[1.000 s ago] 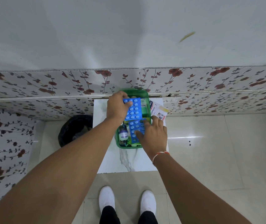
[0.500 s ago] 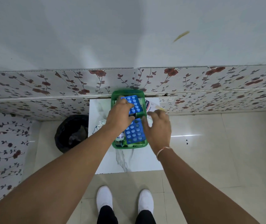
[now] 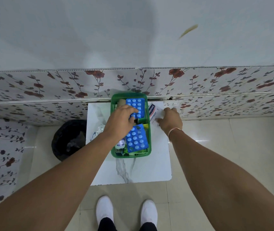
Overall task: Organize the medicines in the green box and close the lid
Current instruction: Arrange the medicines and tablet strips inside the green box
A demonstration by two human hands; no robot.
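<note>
A green box [image 3: 130,155] stands on a small white marble table [image 3: 133,170] against the wall. Two blue blister packs lie in it: one at the far end [image 3: 136,104], one at the near end [image 3: 137,138]. A small white bottle [image 3: 120,144] rests along the box's left side. My left hand [image 3: 120,121] is over the middle of the box, fingertips resting on the far blister pack. My right hand [image 3: 169,120] is right of the box, fingers closed on a white plaster packet [image 3: 153,112] lying on the table.
A black bin [image 3: 69,139] sits on the floor left of the table. A crumpled clear wrapper [image 3: 98,130] lies on the table's left edge. The flowered wall panel [image 3: 216,90] runs right behind the table. My white shoes [image 3: 104,209] stand below its near edge.
My right hand has moved out of the box to the right onto the plaster packet. My left hand has slid along the far blister pack, which now lies flat in the box.
</note>
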